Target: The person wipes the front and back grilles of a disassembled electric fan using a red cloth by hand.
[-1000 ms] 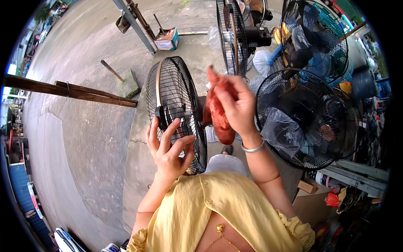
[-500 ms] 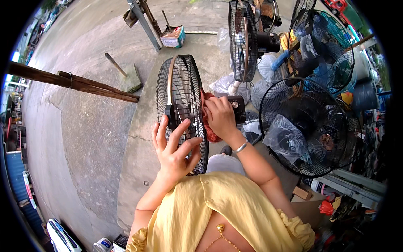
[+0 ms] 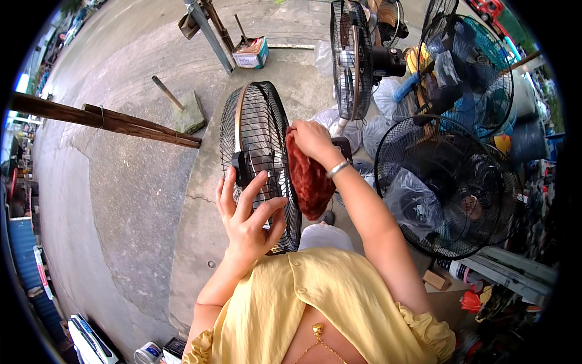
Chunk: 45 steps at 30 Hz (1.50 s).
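Note:
A standing fan (image 3: pixel 259 130) with a black wire cage and a bronze-coloured band stands in front of me, its cage seen nearly edge-on. My left hand (image 3: pixel 248 221) rests on the lower front of the cage, fingers spread and touching the wires near the black hub cap (image 3: pixel 240 168). On the other side, my right hand (image 3: pixel 312 141) is closed round a crumpled dark-red cloth (image 3: pixel 310 185), which hangs down against the back of the cage. Behind that wrist the fan's dark motor housing (image 3: pixel 343 145) is mostly covered.
A second fan (image 3: pixel 351 60) stands farther off. To the right are large black fan cages (image 3: pixel 439 182), one with a clear plastic bag (image 3: pixel 412 203) on it. Wooden poles (image 3: pixel 103 118) reach in from the left near a concrete block (image 3: pixel 193 115). A small box (image 3: pixel 250 53) sits by a post.
My right hand has drawn the red cloth back and up from behind the cage, so more of it shows. The fan has tilted slightly left; my left hand has stayed on it.

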### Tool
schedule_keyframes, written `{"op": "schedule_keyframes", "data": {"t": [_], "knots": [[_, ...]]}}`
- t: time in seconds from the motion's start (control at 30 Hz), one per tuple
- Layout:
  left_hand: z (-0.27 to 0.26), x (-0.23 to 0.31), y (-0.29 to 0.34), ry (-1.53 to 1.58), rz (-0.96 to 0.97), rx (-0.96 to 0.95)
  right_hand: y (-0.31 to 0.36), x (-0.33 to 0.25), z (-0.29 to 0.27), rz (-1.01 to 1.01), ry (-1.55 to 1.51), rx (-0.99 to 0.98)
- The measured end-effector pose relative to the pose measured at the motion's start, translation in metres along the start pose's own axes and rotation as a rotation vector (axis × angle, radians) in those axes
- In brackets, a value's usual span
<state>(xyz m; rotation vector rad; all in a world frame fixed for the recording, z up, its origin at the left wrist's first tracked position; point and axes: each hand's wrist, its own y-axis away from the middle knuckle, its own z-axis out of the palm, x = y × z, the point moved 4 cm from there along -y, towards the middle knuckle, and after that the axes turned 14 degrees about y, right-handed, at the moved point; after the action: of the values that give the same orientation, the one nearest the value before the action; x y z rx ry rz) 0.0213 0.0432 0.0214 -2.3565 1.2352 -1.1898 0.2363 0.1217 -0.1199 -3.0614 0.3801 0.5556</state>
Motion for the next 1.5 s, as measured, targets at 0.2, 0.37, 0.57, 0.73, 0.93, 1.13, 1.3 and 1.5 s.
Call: {"op": "schedule_keyframes", "data": {"t": [0.2, 0.37, 0.57, 0.73, 0.93, 1.13, 1.3, 1.5], "knots": [[-0.001, 0.001, -0.002, -0.008, -0.014, 0.003, 0.008, -0.006, -0.008, -0.056, -0.062, -0.067], [-0.001, -0.001, -0.001, 0.001, -0.010, -0.001, 0.112, -0.035, -0.021, -0.281, -0.001, 0.497], [-0.002, -0.002, -0.002, -0.002, 0.010, 0.005, 0.124, -0.034, -0.014, -0.242, 0.015, 0.531], [-0.001, -0.001, -0.001, -0.014, 0.005, 0.014, 0.031, -0.023, -0.016, -0.104, 0.110, 0.265], [-0.002, -0.001, -0.003, 0.000, -0.007, 0.012, 0.014, -0.017, -0.005, -0.089, 0.198, 0.133], [-0.004, -0.005, -0.001, 0.014, -0.006, 0.011, 0.106, -0.033, -0.012, -0.280, 0.015, 0.535], [-0.003, -0.006, -0.001, 0.013, 0.004, 0.015, 0.107, -0.026, -0.008, -0.266, 0.089, 0.576], [-0.003, -0.005, -0.003, 0.009, 0.000, 0.011, 0.043, 0.034, -0.032, 0.080, 0.267, 0.368]]}}
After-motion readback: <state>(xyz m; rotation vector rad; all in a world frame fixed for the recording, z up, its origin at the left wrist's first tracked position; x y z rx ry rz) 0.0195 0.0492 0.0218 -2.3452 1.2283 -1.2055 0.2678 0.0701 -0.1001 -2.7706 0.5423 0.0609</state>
